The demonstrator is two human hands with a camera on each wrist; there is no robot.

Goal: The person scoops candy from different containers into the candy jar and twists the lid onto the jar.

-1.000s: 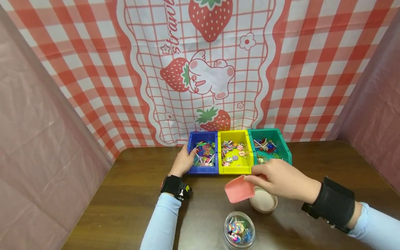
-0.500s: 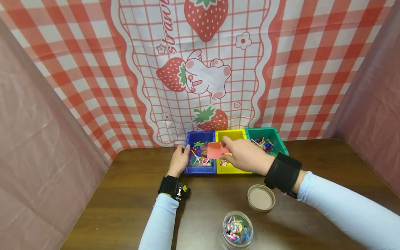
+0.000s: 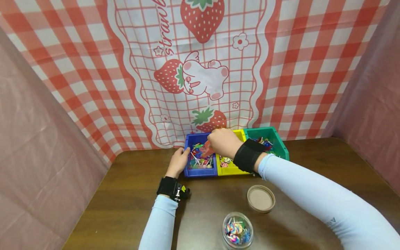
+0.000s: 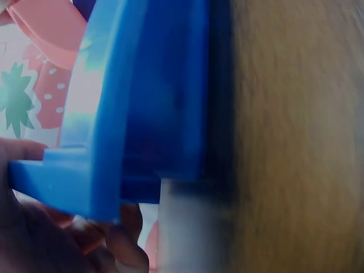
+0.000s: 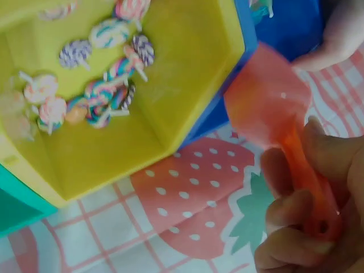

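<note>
My right hand (image 3: 225,141) holds a pink scoop (image 5: 267,94) over the blue bin (image 3: 201,172); the right wrist view shows its fingers curled round the handle. The scoop's bowl tilts down toward small colorful candies and lollipop charms there; whether any lie in it is hard to tell. At that bin's left side, my left hand (image 3: 178,161) grips the rim, thumb on one face and fingers beneath in the left wrist view. Beside it stands a yellow bin (image 5: 205,108) with swirl lollipop charms, partly hidden by my right hand, then a green bin (image 3: 283,150) with more.
A glass jar (image 3: 251,229) holding swirl lollipops and blue and green pieces stands near the table's front. A round beige lid (image 3: 260,198) lies behind it to the right. Close behind the bins hangs a strawberry-printed cloth (image 3: 200,111).
My right hand has carried the scoop from above the lid, left over the yellow bin, and down to the blue bin, tipping the bowl. The left hand keeps its grip on the rim.
</note>
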